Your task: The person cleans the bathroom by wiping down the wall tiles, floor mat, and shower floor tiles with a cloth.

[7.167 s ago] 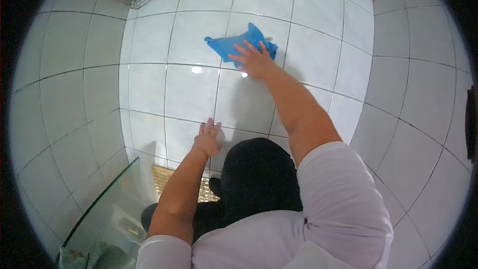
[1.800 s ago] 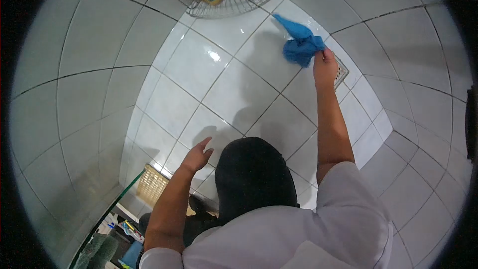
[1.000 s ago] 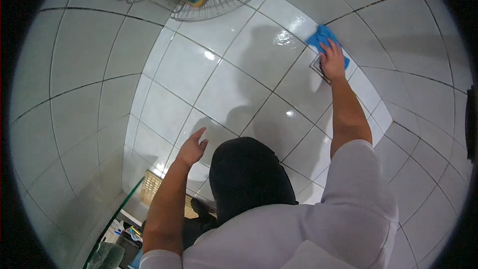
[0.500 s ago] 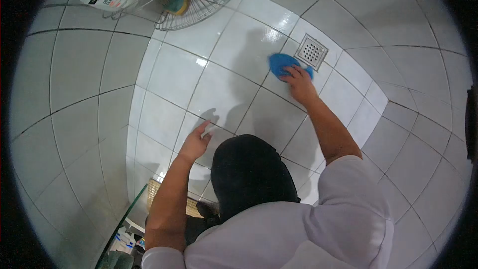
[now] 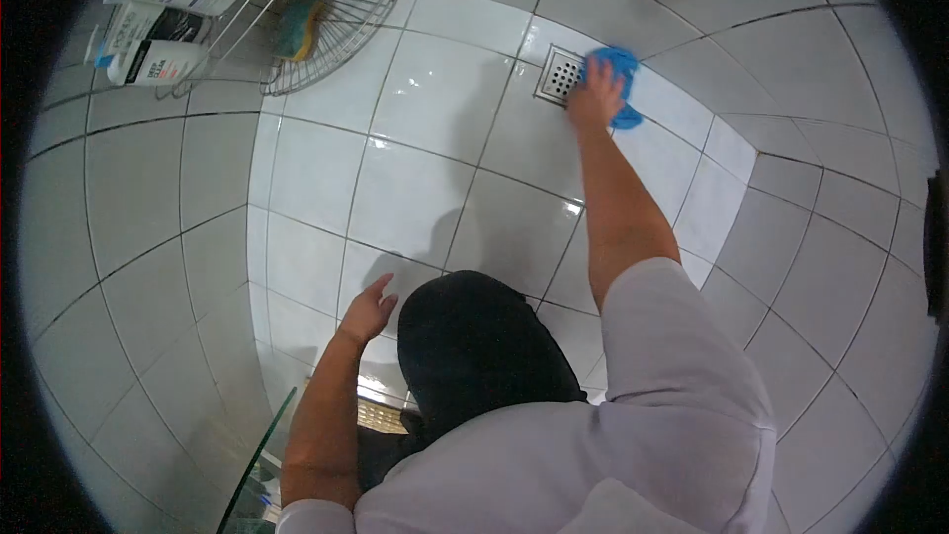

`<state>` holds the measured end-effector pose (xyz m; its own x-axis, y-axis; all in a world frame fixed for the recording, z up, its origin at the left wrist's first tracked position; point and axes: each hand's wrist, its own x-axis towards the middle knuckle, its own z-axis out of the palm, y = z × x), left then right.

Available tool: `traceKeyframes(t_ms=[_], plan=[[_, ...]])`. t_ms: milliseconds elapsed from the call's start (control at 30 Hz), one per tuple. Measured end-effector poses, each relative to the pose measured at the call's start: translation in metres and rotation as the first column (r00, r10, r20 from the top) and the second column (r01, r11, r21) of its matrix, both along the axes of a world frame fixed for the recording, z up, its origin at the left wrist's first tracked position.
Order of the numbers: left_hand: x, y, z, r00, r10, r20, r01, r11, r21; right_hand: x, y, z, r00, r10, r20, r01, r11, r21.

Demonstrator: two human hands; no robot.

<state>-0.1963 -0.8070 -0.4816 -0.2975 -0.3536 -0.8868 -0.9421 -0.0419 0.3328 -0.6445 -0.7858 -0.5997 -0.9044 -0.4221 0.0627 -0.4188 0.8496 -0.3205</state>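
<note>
My right hand [image 5: 595, 99] reaches far forward and holds a blue cloth [image 5: 625, 67] against the white tiled floor [image 5: 410, 198]. The cloth lies spread and crumpled under and beyond the fingers, at the foot of the wall. Its fingers are a little smeared by motion. Just left of that hand, a square metal floor drain [image 5: 556, 75] with round holes is partly covered by it. My left hand [image 5: 368, 312] hovers over the floor near my knee, holding nothing, with its fingers apart.
A wire corner shelf [image 5: 346, 40] at the upper left carries a green and yellow sponge [image 5: 300, 30]. White bottles [image 5: 163, 61] stand beside it. Grey tiled walls [image 5: 138, 183] close in the sides. A glass panel edge [image 5: 259, 460] and a woven mat [image 5: 380, 416] are at lower left.
My right hand has moved the blue cloth from the drain's near left side across to its right, beside the wall. My left hand stays low and empty; the view has shifted slightly.
</note>
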Motion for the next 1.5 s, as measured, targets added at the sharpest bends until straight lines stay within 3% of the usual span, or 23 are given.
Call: traceKeyframes(t_ms=[33, 100, 133, 233, 333, 400, 433, 500, 567, 633, 733, 800, 867, 933, 967, 1033, 1133, 1167, 1200, 1267, 1333, 1367, 1500], plan=[[-0.01, -0.004, 0.003, 0.997, -0.075, -0.023, 0.073, 0.996, -0.059, -0.003, 0.002, -0.005, 1.0, -0.007, 0.002, 0.007, 1.0, -0.003], [-0.029, -0.011, 0.008, 0.987, -0.155, -0.041, 0.149, 0.981, -0.126, -0.011, 0.003, -0.011, 0.946, 0.324, 0.0, -0.317, 0.927, -0.198], [-0.036, -0.013, 0.01, 0.978, -0.187, -0.09, 0.169, 0.97, -0.176, -0.014, 0.004, 0.003, 0.948, 0.32, 0.001, -0.313, 0.928, -0.205], [-0.056, -0.013, 0.024, 0.971, -0.175, -0.163, 0.142, 0.97, -0.196, -0.036, 0.018, 0.035, 0.813, 0.337, 0.476, 0.131, 0.69, -0.712], [-0.056, -0.008, 0.02, 0.974, -0.115, -0.198, 0.089, 0.987, -0.136, -0.061, 0.057, 0.055, 0.674, 0.189, 0.714, 0.557, 0.505, -0.66], [-0.044, 0.0, 0.009, 0.976, -0.086, -0.198, 0.065, 0.992, -0.11, -0.084, 0.071, 0.007, 0.994, -0.059, 0.088, 0.096, 0.851, -0.516], [-0.036, 0.004, 0.003, 0.981, -0.06, -0.183, 0.048, 0.996, -0.072, -0.083, 0.062, -0.01, 0.994, -0.061, 0.09, 0.099, 0.849, -0.519], [-0.025, 0.007, -0.003, 0.986, -0.043, -0.163, 0.039, 0.999, -0.031, -0.064, 0.037, -0.031, 0.986, 0.158, -0.062, -0.152, 0.984, 0.089], [-0.018, 0.008, -0.003, 0.967, -0.207, -0.149, 0.196, 0.977, -0.082, -0.037, 0.011, -0.027, 0.973, 0.203, -0.108, -0.205, 0.979, -0.004], [-0.016, 0.008, 0.0, 0.972, -0.198, -0.13, 0.19, 0.979, -0.07, 0.01, -0.007, 0.014, 0.946, 0.323, -0.024, -0.323, 0.944, -0.061], [-0.017, 0.003, -0.002, 0.964, -0.249, -0.091, 0.241, 0.966, -0.096, 0.026, -0.003, 0.004, 0.899, 0.434, -0.05, -0.437, 0.897, -0.065], [-0.025, -0.001, 0.003, 0.947, -0.317, -0.058, 0.308, 0.943, -0.127, 0.007, 0.007, -0.001, 0.676, 0.737, -0.003, -0.698, 0.639, -0.323], [-0.041, -0.003, 0.024, 0.96, -0.276, -0.041, 0.268, 0.953, -0.144, -0.006, 0.027, 0.03, 0.767, 0.607, 0.209, -0.391, 0.7, -0.598], [-0.04, -0.005, 0.023, 0.967, -0.247, -0.068, 0.237, 0.963, -0.132, -0.033, 0.074, 0.045, 0.8, 0.536, 0.268, -0.129, 0.591, -0.796], [-0.039, -0.006, 0.022, 0.974, -0.208, -0.089, 0.196, 0.973, -0.125, -0.043, 0.102, 0.071, 0.736, 0.394, 0.55, 0.194, 0.656, -0.729], [-0.036, -0.009, 0.023, 0.974, -0.219, -0.059, 0.211, 0.971, -0.111, -0.076, 0.163, 0.066, 0.8, 0.246, 0.547, 0.381, 0.495, -0.78], [-0.026, -0.016, 0.025, 0.962, -0.275, 0.001, 0.272, 0.952, -0.138, -0.115, 0.237, 0.055, 0.797, -0.252, 0.549, 0.593, 0.5, -0.631], [-0.022, -0.016, 0.027, 0.942, -0.335, 0.028, 0.334, 0.927, -0.173, -0.138, 0.269, 0.017, 0.832, -0.301, 0.466, 0.553, 0.511, -0.658], [-0.021, -0.017, 0.033, 0.948, -0.316, 0.043, 0.318, 0.931, -0.178, -0.144, 0.272, 0.017, 0.726, -0.496, 0.477, 0.685, 0.589, -0.43], [-0.024, -0.022, 0.045, 0.951, -0.303, 0.067, 0.31, 0.934, -0.175, -0.17, 0.283, -0.039, 0.656, -0.452, 0.604, 0.72, 0.616, -0.32], [-0.021, -0.026, 0.048, 0.95, -0.297, 0.095, 0.31, 0.933, -0.183, -0.178, 0.257, -0.066, 0.826, -0.313, 0.469, 0.461, 0.854, -0.242], [-0.022, -0.026, 0.049, 0.949, -0.3, 0.101, 0.314, 0.932, -0.183, -0.146, 0.206, -0.05, 0.881, -0.44, 0.175, 0.434, 0.898, 0.073], [-0.022, -0.022, 0.036, 0.938, -0.337, 0.086, 0.347, 0.921, -0.174, -0.052, 0.056, -0.041, 0.994, -0.084, 0.077, 0.093, 0.988, -0.123]])
